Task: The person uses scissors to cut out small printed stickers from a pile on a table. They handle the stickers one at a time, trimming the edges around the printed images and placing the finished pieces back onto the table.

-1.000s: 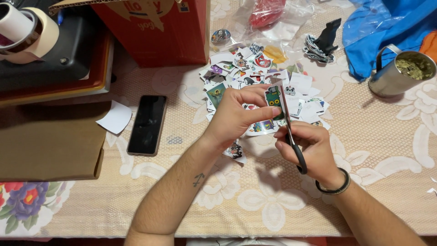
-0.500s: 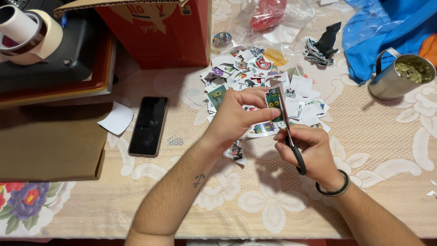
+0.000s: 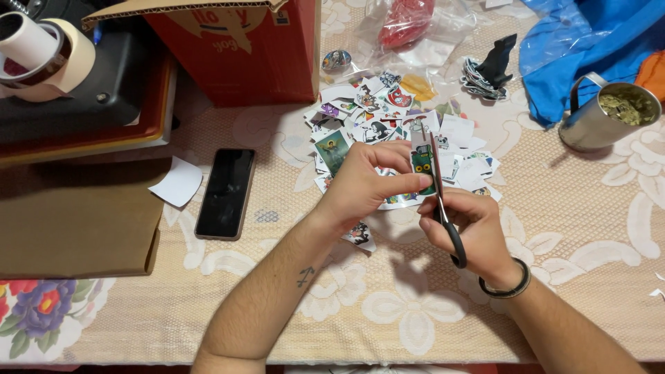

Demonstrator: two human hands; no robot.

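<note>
**Black-handled scissors upright against a small green picture card**

Cream lace cloth over the counter [image 3: 415,325], nearest the body. Just above, right hand [image 3: 471,225] with a dark wristband, fingers clenched through the loops of the black-handled steel scissors [image 3: 443,208]. Blades slightly parted, long axis pointing away from the body, straight up the frame. Left hand [image 3: 367,183] directly alongside, fingers pinching the small green printed card [image 3: 421,161] from its left edge. Card touching the blades on their left side, held upright above the cloth, closer to the left hand than to the right. Beneath and beyond both hands, a loose heap of cut-out coloured paper pictures [image 3: 388,118]. Off to the left, a black smartphone lying flat [image 3: 225,192]. Farther back, a red cardboard box [image 3: 242,52]; far right, a metal mug [image 3: 599,118] beside crumpled blue fabric [image 3: 589,48].
</note>
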